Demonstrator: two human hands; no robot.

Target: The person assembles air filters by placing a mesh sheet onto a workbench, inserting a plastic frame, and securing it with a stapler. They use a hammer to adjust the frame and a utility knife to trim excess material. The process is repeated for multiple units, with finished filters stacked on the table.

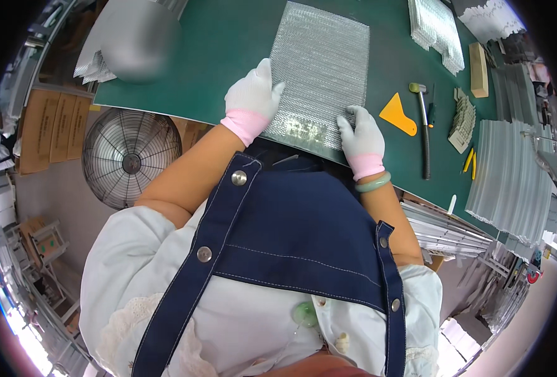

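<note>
Green surface [215, 38]: supports the panel.
Silvery, rectangular, mesh-textured panel [319, 63]: before me.
White-and-pink-gloved left hand [253, 100]: at its left edge, probably steadying; I can't tell whether gripping.
Matching-gloved right hand [362, 138]: fingers bent, opposite edge; grip unclear.
Yellow flat scraper [396, 115]: right, likely for reach.

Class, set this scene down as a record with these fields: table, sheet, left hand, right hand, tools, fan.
Table: green
Sheet: silvery, textured, lying on the table
Left hand: gloved, at the sheet's left edge
Right hand: gloved, at the sheet's lower right
Tools: scraper and hammer, right of the sheet
Fan: round, on the person's left
</note>
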